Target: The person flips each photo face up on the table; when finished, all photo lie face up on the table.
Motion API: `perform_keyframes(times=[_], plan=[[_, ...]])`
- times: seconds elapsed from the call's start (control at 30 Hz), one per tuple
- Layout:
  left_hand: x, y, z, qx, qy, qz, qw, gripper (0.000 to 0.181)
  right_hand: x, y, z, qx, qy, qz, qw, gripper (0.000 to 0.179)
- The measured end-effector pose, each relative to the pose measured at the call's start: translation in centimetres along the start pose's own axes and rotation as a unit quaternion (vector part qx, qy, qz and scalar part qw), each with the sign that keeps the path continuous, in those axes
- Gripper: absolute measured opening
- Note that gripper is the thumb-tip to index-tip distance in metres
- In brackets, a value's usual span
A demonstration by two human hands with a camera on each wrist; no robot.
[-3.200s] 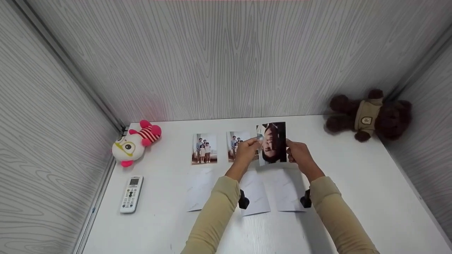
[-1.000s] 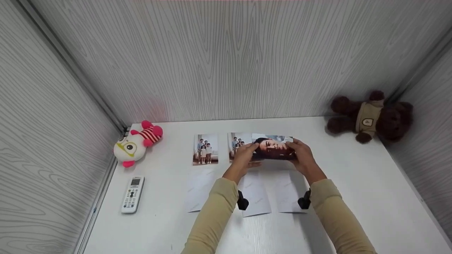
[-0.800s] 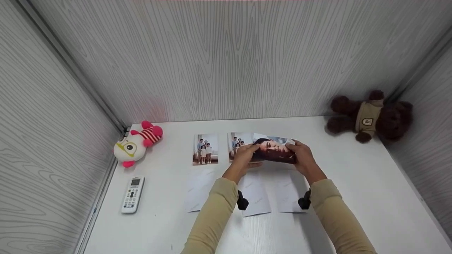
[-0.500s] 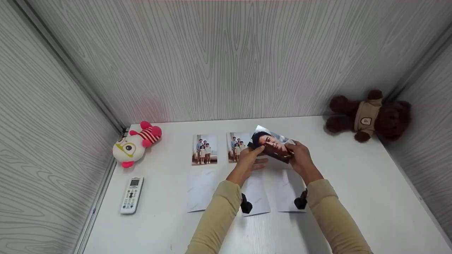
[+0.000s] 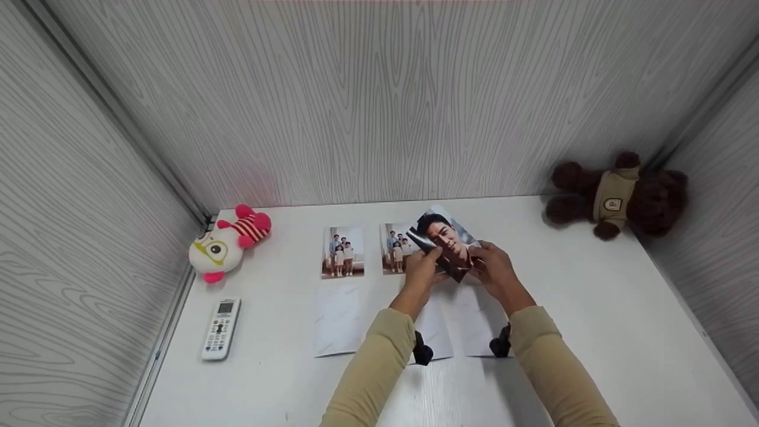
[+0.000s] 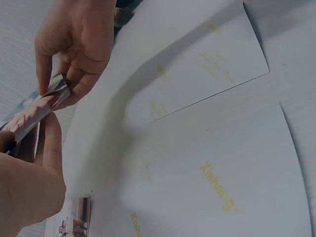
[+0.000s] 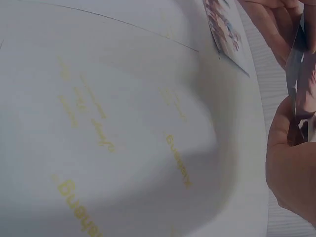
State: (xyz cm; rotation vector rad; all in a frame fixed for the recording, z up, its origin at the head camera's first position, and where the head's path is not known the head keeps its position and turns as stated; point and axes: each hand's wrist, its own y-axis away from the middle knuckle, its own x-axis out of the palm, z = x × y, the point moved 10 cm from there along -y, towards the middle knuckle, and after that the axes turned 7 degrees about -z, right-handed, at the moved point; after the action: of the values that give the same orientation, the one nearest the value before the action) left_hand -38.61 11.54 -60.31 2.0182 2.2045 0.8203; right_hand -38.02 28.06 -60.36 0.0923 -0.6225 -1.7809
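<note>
A portrait photo (image 5: 446, 237) is held tilted above the table between both hands. My left hand (image 5: 420, 276) pinches its lower left edge, thumb on the picture side and fingers beneath. At the lower right corner my right hand (image 5: 497, 273) pinches it too; in the left wrist view that corner (image 6: 60, 89) looks bent up. Behind the hands two matching family photos lie picture side up, one at the left (image 5: 343, 252) and one (image 5: 392, 249) partly covered by the portrait. Nearer the front lie white photo backs (image 5: 338, 320) with faint yellow print (image 6: 217, 187), partly hidden by the arms.
On the left lie a white remote control (image 5: 221, 329) and a pink-and-white plush toy (image 5: 228, 243). A brown teddy bear (image 5: 616, 196) lies on its side at the back right. Grey wood-grain panels (image 5: 379, 107) wall in the white table (image 5: 599, 332).
The portrait first showed its face upside down, then sideways; now it is turned nearly upright, leaning left. Both hands have shifted their grip along its edges. The things on the table stay put.
</note>
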Motion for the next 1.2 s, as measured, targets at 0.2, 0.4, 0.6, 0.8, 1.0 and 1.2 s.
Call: perform_keyframes(times=[0.2, 0.4, 0.6, 0.8, 1.0, 1.2], plan=[[-0.8, -0.2, -1.5, 0.031, -0.053, -0.012, 0.998, 0.03, -0.1, 0.0, 0.8, -0.016, 0.019, 0.022, 0.9994, 0.024], [-0.5, -0.5, -3.4, 0.092, -0.203, -0.003, 0.9749, 0.032, 0.4, 0.4, 0.5, -0.031, 0.119, 0.061, 0.9905, 0.045], [-0.1, -0.6, -4.2, 0.11, -0.246, 0.002, 0.9631, 0.035, 0.1, 0.3, 0.4, -0.035, 0.129, 0.046, 0.99, 0.036], [0.1, -0.3, -1.7, 0.029, -0.123, 0.031, 0.9915, 0.037, -1.1, 0.1, 1.2, -0.038, 0.105, 0.001, 0.9938, 0.04], [0.9, 0.6, 0.8, -0.029, -0.057, 0.035, 0.9974, 0.044, -2.6, -0.3, 1.0, -0.03, 0.143, -0.043, 0.9884, 0.044], [1.5, 1.1, 2.4, -0.048, -0.032, 0.026, 0.998, 0.051, -3.3, -0.6, 0.5, -0.031, 0.178, -0.05, 0.9823, 0.051]])
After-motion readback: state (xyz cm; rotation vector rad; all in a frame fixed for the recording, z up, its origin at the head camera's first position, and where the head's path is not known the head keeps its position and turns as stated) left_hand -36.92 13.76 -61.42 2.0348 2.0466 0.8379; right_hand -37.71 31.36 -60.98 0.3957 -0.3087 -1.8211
